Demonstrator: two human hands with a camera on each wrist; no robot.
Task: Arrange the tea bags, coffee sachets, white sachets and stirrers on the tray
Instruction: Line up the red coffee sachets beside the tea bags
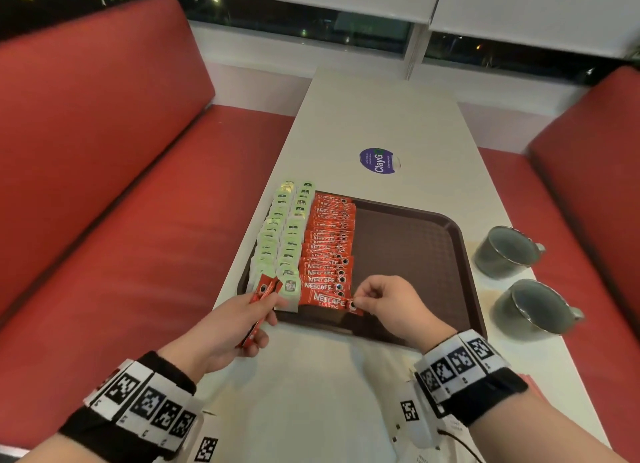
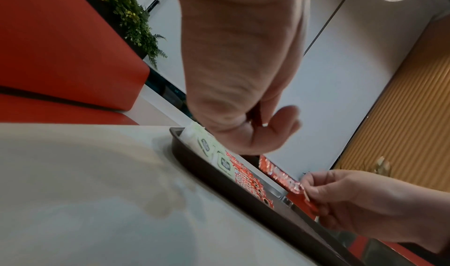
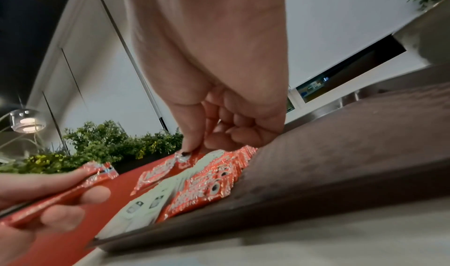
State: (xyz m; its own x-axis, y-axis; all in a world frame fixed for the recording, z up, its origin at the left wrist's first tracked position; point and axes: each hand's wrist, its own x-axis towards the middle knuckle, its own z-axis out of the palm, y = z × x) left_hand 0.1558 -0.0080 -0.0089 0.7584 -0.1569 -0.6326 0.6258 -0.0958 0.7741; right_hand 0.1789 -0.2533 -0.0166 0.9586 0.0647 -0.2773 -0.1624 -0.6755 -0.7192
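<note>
Red sachet [image 1: 327,300], pinched at its end by the right hand [image 1: 391,307], goes down at the near end of the coffee row [image 1: 329,241] on the tray [image 1: 415,255] (beside the tea bags [image 1: 284,234]); the left hand [image 1: 221,334] grips spare sachets [image 1: 258,310], probably ready to feed.

Tray [image 1: 415,255] rt half bare; two mugs [image 1: 505,251] block rt side.

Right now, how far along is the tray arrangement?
Done: two columns of tea bags and a column of coffee sachets on the tray. In hand: right hand placing another; left hand holds spares. Left: white sachets and stirrers, not visible.
</note>
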